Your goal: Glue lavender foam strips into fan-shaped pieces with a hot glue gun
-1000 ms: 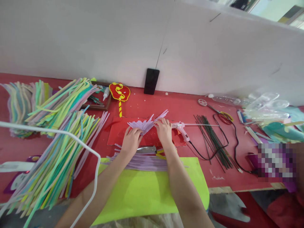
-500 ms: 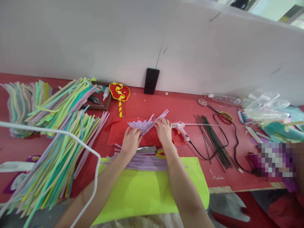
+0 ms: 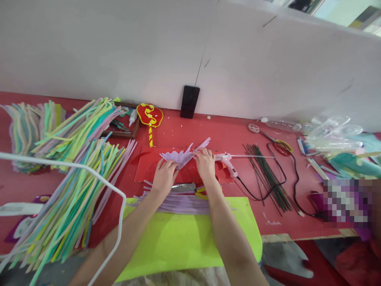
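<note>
A fan of pale purple foam strips lies on a red felt sheet in the middle of the red table. My left hand rests on the fan's left side, fingers bent and pressing down on the strips. My right hand presses the fan's right side, fingertips pinching a strip. A bundle of purple strips and a pair of scissors lie just below my wrists. A white glue gun lies right of my right hand.
Large piles of pastel foam strips fill the left. A lime green sheet covers the near edge. Dark green wire stems, a black cable, a black phone, a red-and-yellow ornament and clear plastic pieces surround the middle.
</note>
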Available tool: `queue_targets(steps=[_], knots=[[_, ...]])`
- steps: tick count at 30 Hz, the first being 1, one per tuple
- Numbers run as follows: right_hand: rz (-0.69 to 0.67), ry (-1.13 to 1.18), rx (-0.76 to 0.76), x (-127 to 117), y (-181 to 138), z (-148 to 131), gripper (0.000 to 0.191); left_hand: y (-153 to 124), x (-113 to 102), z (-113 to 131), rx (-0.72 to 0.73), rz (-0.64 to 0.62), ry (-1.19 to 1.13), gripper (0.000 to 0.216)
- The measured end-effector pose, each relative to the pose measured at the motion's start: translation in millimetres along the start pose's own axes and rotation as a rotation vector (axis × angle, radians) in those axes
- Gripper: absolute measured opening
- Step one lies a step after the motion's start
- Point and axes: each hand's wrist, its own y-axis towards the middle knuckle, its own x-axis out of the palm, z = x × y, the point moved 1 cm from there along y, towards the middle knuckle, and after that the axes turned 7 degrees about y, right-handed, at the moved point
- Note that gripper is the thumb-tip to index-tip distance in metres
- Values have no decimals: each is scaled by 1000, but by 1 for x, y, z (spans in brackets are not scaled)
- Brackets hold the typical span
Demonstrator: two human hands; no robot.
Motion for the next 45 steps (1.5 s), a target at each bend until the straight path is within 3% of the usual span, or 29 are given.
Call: queue_targets(steps=[24,45], knots=[[-29,-16,-14,-3,-5,-5,36,0,3,-2,3,-3,11,21],[-15,16,-7,1,-3,-5,22,0,2,-1,-4,1,-14,21]])
